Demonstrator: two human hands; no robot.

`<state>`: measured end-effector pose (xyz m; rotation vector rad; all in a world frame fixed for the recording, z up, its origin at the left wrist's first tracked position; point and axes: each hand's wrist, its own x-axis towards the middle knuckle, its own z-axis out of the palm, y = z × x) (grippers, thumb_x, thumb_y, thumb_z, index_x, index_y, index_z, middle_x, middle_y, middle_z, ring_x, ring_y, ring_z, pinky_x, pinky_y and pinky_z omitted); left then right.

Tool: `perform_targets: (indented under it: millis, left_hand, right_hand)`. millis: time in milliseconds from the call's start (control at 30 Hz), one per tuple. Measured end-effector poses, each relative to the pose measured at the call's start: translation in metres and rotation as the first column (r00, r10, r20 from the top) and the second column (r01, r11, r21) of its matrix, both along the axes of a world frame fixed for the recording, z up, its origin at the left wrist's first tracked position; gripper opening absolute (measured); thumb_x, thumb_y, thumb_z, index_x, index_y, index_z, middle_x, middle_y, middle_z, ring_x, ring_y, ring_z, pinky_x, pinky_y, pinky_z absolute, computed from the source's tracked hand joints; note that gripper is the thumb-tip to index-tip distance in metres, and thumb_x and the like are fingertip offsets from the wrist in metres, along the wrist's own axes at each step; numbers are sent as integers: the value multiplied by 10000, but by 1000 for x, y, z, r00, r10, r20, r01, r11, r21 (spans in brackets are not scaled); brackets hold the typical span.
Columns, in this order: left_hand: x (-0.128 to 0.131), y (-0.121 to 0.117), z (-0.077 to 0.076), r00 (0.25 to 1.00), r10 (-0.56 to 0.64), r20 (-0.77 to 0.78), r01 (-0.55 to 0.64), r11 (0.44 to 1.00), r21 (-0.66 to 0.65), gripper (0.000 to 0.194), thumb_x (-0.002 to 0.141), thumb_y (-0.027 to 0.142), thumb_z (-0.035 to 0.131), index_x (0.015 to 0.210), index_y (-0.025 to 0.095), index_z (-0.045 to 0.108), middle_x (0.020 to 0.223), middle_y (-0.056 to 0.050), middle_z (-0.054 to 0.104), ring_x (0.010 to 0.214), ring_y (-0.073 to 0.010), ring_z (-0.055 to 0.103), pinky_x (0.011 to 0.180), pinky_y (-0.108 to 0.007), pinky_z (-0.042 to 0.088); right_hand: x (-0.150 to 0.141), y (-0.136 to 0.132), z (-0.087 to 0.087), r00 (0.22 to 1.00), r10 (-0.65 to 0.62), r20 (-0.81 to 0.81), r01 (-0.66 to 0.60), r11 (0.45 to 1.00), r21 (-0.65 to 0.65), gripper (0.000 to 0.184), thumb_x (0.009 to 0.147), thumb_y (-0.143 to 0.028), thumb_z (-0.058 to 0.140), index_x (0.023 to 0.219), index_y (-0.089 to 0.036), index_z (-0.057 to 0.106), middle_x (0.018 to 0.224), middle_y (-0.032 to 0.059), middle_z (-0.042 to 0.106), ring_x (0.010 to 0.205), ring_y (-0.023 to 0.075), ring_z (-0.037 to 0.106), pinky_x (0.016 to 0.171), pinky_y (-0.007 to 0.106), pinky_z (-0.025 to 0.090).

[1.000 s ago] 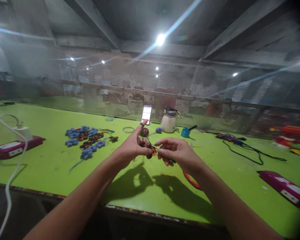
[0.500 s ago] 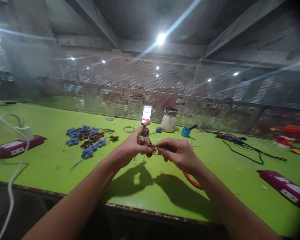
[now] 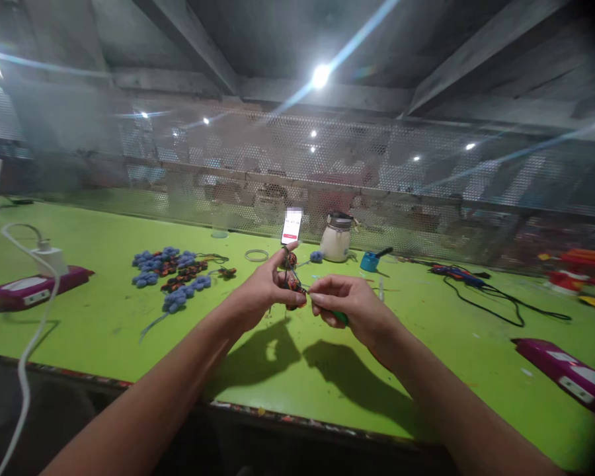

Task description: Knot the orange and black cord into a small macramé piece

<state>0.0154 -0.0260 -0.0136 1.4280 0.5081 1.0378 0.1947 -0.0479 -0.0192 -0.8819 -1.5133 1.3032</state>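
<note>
Between the thumb and fingers of my left hand is a small crocheted piece in black, orange and red yarn. Dark yarn runs up over the raised index finger, and a ball of the same yarn lies just behind. My right hand is closed on a crochet hook, whose green handle shows below the fingers. The hook's thin end points at the crocheted piece; fingers partly hide where they meet. Left of my hands lie blue and dark-orange crocheted flowers in a loose group.
Behind my hands stand a lit phone, a cream jar with a dark lid, a blue pot and a ring. Purple power strips lie at both sides. Dark cords spread at right. A mesh screen edges the green table.
My right hand has shifted slightly and turned; the hook's green handle, hidden half a second ago, shows again. An orange curved handle under my right forearm has gone out of sight. My left hand keeps its hold.
</note>
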Motion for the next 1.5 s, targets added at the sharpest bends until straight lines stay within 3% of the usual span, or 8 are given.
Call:
perform_targets:
  millis: [100,200,433,600,867,1167,1500]
  left_hand:
    - [-1,0,-1,1000,-15,-4,15,1000,-19,1014,567,6,694,1416,182,168,597,47,524,531,-101,502,532,-253,387]
    - [-1,1,-1,999,-38,1,38,999,-31,979,573,6,692,1405,184,209,600,44,528,529,-99,503,520,-244,373]
    - [-2,1,-1,997,-52,62,57,995,-82,1003,568,-13,693,1413,157,180,586,39,548,525,-94,510,529,-233,360]
    - [-3,0,-1,993,-72,91,79,995,-67,1046,581,-20,698,1426,162,108,578,37,570,518,-87,517,513,-212,349]
    - [-7,-2,2,974,-205,100,216,969,-118,989,618,-31,672,1419,181,132,622,17,571,572,-90,542,544,-194,376]
    - [-8,-6,3,955,-292,55,295,953,-68,1016,657,-13,656,1428,225,40,633,14,565,587,-92,529,549,-194,358]
    - [-7,-13,6,958,-286,-34,285,958,-29,1016,642,22,660,1429,221,48,614,35,549,553,-90,513,534,-209,355]
  right_hand:
    - [0,-1,1,999,30,-23,-32,996,-85,215,645,-249,729,771,-118,615,557,9,606,371,41,428,358,165,234]
    - [-1,-2,1,1000,22,-17,-23,996,-84,214,649,-250,728,777,-118,617,562,11,607,376,43,431,359,165,233]
    - [-6,-1,-2,997,-61,44,53,985,162,166,685,-258,699,763,-123,641,545,2,600,360,51,436,341,179,249]
    - [-8,-4,1,994,-87,66,72,979,193,167,687,-267,695,760,-125,643,533,-3,594,352,52,436,335,184,260]
    - [6,-5,8,978,-51,201,-24,935,354,112,721,-217,671,801,-138,678,578,-2,598,411,57,470,394,200,391]
    - [17,-12,21,927,-109,358,-77,880,469,89,715,-189,674,757,-112,693,525,-5,559,430,65,461,409,201,369]
    - [23,-9,25,930,47,365,-162,942,293,124,702,-244,695,724,-122,697,532,-2,576,434,60,460,409,189,384]
